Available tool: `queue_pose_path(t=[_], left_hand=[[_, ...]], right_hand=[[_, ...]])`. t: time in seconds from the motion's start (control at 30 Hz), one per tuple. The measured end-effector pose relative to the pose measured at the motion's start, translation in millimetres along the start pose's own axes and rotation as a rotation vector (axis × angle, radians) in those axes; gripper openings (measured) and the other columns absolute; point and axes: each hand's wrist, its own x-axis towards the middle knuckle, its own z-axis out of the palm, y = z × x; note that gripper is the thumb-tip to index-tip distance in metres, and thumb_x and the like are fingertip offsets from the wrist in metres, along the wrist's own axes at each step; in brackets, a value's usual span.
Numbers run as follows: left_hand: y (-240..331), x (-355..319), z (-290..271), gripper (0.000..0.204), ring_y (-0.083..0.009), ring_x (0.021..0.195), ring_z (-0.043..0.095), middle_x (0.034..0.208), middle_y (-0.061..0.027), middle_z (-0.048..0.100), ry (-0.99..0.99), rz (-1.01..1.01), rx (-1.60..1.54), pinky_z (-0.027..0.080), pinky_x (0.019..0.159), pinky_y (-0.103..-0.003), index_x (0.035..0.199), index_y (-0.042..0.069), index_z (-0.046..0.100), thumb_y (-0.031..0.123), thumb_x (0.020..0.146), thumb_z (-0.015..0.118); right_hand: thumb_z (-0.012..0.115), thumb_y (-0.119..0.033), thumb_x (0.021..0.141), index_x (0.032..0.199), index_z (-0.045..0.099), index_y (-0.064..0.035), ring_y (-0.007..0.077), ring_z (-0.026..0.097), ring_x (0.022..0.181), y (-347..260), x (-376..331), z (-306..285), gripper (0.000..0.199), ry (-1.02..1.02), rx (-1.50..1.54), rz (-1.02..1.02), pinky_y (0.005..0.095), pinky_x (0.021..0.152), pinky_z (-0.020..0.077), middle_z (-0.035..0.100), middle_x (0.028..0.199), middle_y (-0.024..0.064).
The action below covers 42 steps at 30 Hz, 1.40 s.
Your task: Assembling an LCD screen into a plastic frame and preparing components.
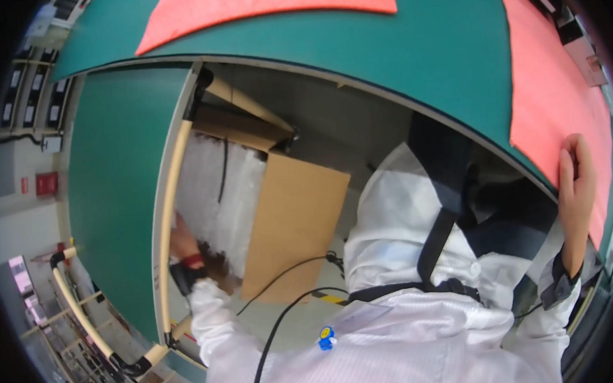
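Bracing on the green table's (pixel 445 52) edge, the right hand (pixel 575 184) lay flat on a red sheet (pixel 558 102), steadying the lean. Farther down, the left hand (pixel 183 243) reached into the open cardboard box (pixel 294 227) under the table, touching white packing (pixel 216 196); its grip was hidden.

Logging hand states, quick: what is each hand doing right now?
Left hand: reaching into the cardboard box among white packing; grip cannot be told.
Right hand: holding nothing, resting on the edge of the green table.
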Motion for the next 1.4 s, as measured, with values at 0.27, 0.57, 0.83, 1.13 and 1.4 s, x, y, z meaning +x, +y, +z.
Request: queue_pose_path(t=[0.27,0.57,0.83,1.13,1.4], left_hand=[[63.7,-115.6,-129.5,0.023,-0.0416,0.079,0.054,0.082,-0.0175,0.05,-0.089,0.185,-0.245,0.043,0.064,-0.048,0.079,0.002,0.051,0.006,0.067,0.07],[162.7,-199.6,-320.9,0.01,-0.0349,0.057,0.046,0.064,-0.0146,0.041,0.04,0.093,-0.711,0.031,0.051,-0.044,0.068,0.001,0.053,0.005,0.065,0.061],[183.3,-167.4,-405.8,0.026,-0.0328,0.082,0.058,0.092,-0.0156,0.061,-0.029,0.846,-0.641,0.049,0.068,-0.043,0.105,0.003,0.066,0.024,0.089,0.064],[352.3,-70.5,-407.4,0.013,-0.0215,0.064,0.048,0.069,-0.0031,0.041,0.056,1.59,-0.785,0.039,0.057,-0.033,0.068,0.013,0.051,0.015,0.063,0.063],[340.4,18.4,-358.3,0.044,-0.0204,0.101,0.053,0.11,-0.0106,0.05,-0.418,0.593,-1.567,0.045,0.087,-0.03,0.125,-0.002,0.052,-0.001,0.082,0.06]], right_hand=[[0.054,-0.008,0.094,0.094,0.051,-0.001,0.0259,0.051,0.069,-25.4,7.9,-3.3,0.008,-0.012,0.122,0.051,0.0334,0.064,0.0432,0.05,0.079,0.0141],[0.066,-0.016,0.083,0.1,0.055,-0.0022,0.0393,0.056,0.089,-6.7,-1.7,-27.8,0.025,-0.075,0.256,-0.136,0.0453,0.072,0.048,0.057,0.094,0.0201],[0.062,-0.023,0.094,0.141,0.04,0.0008,0.024,0.058,0.114,-8.7,-34.8,-93.1,0.058,-0.345,1.677,0.051,0.034,0.098,0.0463,0.057,0.13,0.0157],[0.054,-0.012,0.084,0.135,0.045,-0.0007,0.0203,0.06,0.102,6.0,-3.9,-113.5,0.053,-0.187,1.727,0.488,0.0329,0.09,0.0479,0.06,0.117,0.0104],[0.048,-0.004,0.073,0.133,0.047,0.001,0.0193,0.059,0.101,62.4,-29.7,-63.8,0.061,0.059,1.625,0.735,0.0307,0.088,0.047,0.061,0.118,0.01]])
